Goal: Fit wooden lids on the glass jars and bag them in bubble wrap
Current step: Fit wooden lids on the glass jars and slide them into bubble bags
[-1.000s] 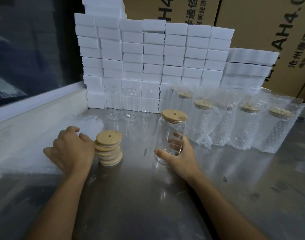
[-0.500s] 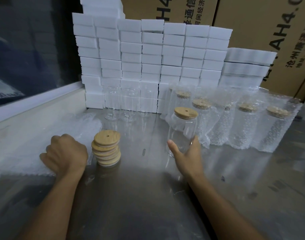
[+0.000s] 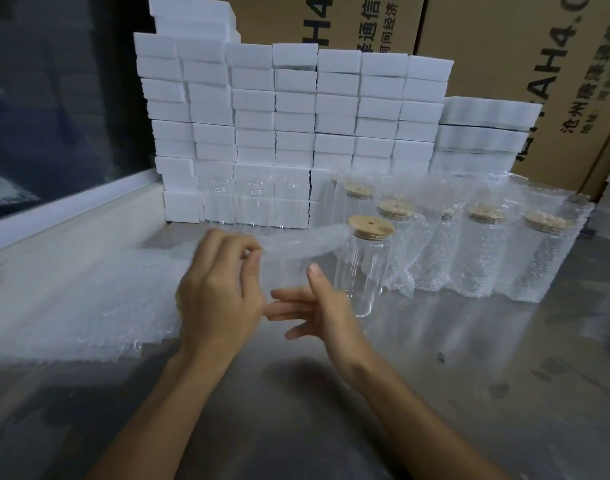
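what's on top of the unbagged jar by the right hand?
A round wooden lid with a small hole caps the bare glass jar. A blurred bubble-wrap bag, pinched by the left hand, crosses its left edge; nothing shows inside.

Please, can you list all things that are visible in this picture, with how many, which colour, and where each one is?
lidded jar: one, clear glass with a light wooden lid, unwrapped, upright on the table, just right of the hands.
bubble wrap bag: one, translucent, blurred, held up between the left hand and the lidded jar.
wrapped jars: at least five, in clear bubble wrap, wooden lids, in rows at the right.
empty jars: about three, clear, no lids, against the foam blocks.
bubble wrap pile: translucent white, flat on the left.
foam blocks: many, white, stacked at the back.
cartons: brown, behind the foam.
table: one, grey metal.
left hand: pinches the bag.
right hand: fingers spread, holds nothing.
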`<state>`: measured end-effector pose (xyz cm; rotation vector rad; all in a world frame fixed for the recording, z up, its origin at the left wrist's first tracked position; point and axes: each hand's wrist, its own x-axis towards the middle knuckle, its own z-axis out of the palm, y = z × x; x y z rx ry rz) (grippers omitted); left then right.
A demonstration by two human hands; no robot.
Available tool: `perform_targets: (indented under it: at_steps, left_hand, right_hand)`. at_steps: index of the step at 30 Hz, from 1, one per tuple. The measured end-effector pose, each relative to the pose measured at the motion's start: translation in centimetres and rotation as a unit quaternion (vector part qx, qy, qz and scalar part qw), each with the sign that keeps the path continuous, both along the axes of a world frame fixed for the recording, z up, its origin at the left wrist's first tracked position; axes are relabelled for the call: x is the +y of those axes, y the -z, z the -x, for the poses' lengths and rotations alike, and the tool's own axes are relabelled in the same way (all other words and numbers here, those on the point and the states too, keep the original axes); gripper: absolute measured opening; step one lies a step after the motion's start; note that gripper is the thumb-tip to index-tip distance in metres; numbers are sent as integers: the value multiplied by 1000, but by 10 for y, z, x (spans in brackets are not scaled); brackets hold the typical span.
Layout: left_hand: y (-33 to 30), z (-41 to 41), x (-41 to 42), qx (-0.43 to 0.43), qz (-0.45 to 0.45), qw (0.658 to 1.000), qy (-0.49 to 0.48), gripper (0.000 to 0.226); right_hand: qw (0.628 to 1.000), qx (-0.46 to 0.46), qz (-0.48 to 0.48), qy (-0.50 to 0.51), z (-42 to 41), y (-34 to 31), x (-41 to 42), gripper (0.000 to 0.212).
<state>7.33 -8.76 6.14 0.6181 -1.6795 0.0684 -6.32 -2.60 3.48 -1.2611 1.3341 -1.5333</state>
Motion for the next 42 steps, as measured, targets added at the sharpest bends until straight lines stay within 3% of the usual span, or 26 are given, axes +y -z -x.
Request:
perform_targets:
  at_steps: [3,8,11,21,29,31,34,37,40,42]
  left_hand:
    - [3,3,2,-114,-15,991,71,7]
    - [3,-2,-2,-234,-89,962,110,18]
    - [1,-1,-1,-270,-71,956,87,23]
    - [2,-12,-11,-127,24,985,-110,15]
    - [14,-8,-11,-173,-99,963,-181,23]
    - [16,2,-6,-163,-97,970,-150,17]
    - [20,18,6,-157,-120,980,9,33]
    - [26,30,14,-87,-221,960,146,41]
    - [29,35,16,-4,-278,943,182,20]
    - [30,34,14,28,-290,942,169,13]
  right_hand:
    - [997,-71,-40,-14,-1,5,-5,78]
    - [979,-152,2,138,18,-1,-2,30]
    - [976,-140,4,166,23,-3,1,18]
    - [966,-148,40,208,14,-9,2,16]
    - [958,-88,101,252,12,-3,1,22]
    - [951,-85,108,278,12,1,-1,18]
    - [951,-45,115,285,11,7,-3,12]
    - [953,83,123,263,12,14,-1,12]
    - [940,236,110,221,8,21,0,17]
    - [937,272,114,190,3,22,0,21]
